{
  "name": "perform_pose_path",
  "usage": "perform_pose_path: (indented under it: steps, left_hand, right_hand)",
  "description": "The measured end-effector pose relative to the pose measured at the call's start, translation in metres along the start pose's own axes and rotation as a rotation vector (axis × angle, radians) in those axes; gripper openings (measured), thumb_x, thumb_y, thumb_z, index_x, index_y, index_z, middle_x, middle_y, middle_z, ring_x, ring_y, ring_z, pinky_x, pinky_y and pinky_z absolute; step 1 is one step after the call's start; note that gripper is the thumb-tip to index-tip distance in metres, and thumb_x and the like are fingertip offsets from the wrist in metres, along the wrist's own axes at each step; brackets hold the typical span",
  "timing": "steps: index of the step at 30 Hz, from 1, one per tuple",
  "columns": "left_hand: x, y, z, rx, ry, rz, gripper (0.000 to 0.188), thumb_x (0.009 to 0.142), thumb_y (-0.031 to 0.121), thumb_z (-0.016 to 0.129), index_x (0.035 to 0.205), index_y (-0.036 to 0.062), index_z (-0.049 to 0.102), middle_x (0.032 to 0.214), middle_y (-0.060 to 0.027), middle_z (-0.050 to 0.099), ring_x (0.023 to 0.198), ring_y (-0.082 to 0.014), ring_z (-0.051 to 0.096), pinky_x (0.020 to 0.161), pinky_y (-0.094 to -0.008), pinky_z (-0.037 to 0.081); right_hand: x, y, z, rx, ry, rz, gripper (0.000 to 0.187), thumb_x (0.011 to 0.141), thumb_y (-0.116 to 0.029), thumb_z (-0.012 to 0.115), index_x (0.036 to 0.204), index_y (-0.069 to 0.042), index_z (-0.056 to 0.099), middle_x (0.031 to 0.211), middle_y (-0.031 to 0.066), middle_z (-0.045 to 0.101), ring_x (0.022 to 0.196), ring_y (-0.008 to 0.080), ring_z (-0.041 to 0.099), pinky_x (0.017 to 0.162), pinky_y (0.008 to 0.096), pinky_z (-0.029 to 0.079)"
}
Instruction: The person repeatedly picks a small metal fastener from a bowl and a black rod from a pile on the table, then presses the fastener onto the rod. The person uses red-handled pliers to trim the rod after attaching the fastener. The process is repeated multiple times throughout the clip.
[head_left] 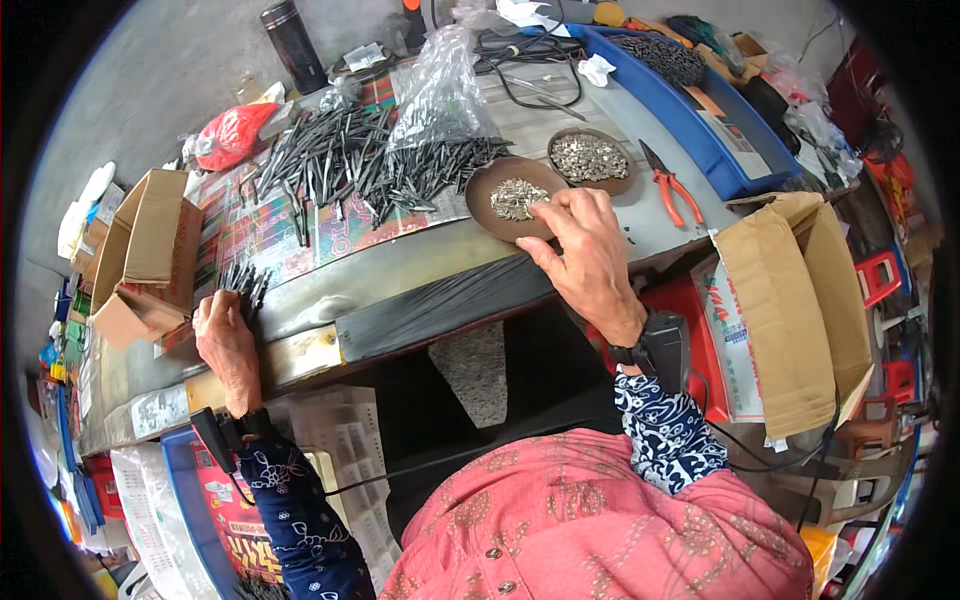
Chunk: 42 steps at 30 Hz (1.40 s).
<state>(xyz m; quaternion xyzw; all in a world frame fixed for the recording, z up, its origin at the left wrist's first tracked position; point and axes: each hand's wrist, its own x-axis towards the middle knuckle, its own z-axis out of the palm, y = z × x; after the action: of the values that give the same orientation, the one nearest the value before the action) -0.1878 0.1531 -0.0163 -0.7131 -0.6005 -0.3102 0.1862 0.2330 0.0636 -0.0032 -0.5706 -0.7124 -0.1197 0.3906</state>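
Observation:
My right hand (585, 258) reaches over the near right rim of a brown bowl (486, 208). Its thumb and forefinger are apart, with nothing visible between them. Small silvery metal pieces (516, 198) lie in that bowl. At the left front of the table, my left hand (228, 345) has its fingers curled round a bunch of slender black pieces (245, 283), whose ends stick out beyond the fingers. A large heap of similar black pieces (335, 150) spreads over the table farther back. Just behind the brown bowl stands a second bowl (622, 186) of small metal parts.
Red-handled pliers (675, 196) lie right of the bowls, near a long blue tray (690, 110). A clear plastic bag (440, 90) rests on the heap. Cardboard boxes stand at left (158, 240) and right (790, 310). A dark flask (293, 48) stands at the back.

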Motion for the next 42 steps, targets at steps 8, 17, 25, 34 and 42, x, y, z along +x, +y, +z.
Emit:
perform_pose_path:
  steps: [8,17,25,34,42]
  left_hand:
    - [-0.002,0.013,-0.008,0.010,0.085,0.063,0.007,0.084,0.006,0.062,0.091,0.0066,0.064,0.093,-0.0131,0.062,0.089,-0.0336,0.058,0.077,-0.0430,0.046]
    - [-0.015,0.065,-0.011,-0.174,0.037,0.083,0.012,0.081,0.005,0.066,0.093,0.0080,0.065,0.097,-0.0113,0.062,0.091,-0.0328,0.059,0.079,-0.0423,0.044]
    - [-0.012,0.087,-0.011,-0.281,-0.052,0.072,0.011,0.081,0.005,0.067,0.091,0.0079,0.065,0.094,-0.0102,0.063,0.088,-0.0321,0.060,0.078,-0.0414,0.044]
    - [0.016,0.095,0.000,-0.280,-0.130,0.106,0.008,0.083,0.008,0.065,0.091,0.0071,0.065,0.079,-0.0142,0.061,0.071,-0.0354,0.059,0.065,-0.0436,0.043]
    - [0.054,0.080,0.020,-0.077,-0.182,0.054,0.008,0.082,0.015,0.063,0.086,0.0088,0.065,0.077,-0.0177,0.066,0.076,-0.0404,0.063,0.065,-0.0471,0.048]
  right_hand:
    - [-0.003,0.002,0.006,-0.008,-0.077,0.034,0.036,0.075,-0.025,0.077,0.103,-0.004,0.067,0.108,0.0131,0.056,0.107,0.0317,0.048,0.089,0.0455,0.042]
    - [-0.005,0.003,0.006,0.096,-0.018,0.056,0.035,0.074,-0.019,0.078,0.104,-0.005,0.067,0.102,0.0106,0.055,0.101,0.0295,0.048,0.087,0.0418,0.042]
    - [-0.006,0.001,0.007,0.046,-0.021,0.014,0.027,0.075,-0.016,0.076,0.097,-0.003,0.067,0.101,0.0090,0.055,0.100,0.0287,0.049,0.086,0.0412,0.042]
    - [-0.008,-0.003,0.008,0.184,0.024,0.036,0.009,0.078,-0.006,0.070,0.086,-0.004,0.068,0.092,0.0059,0.058,0.096,0.0262,0.051,0.082,0.0389,0.042]
    - [-0.006,-0.004,0.012,0.273,0.079,0.063,0.010,0.075,0.000,0.068,0.082,-0.004,0.064,0.085,0.0065,0.059,0.087,0.0276,0.054,0.077,0.0383,0.044]
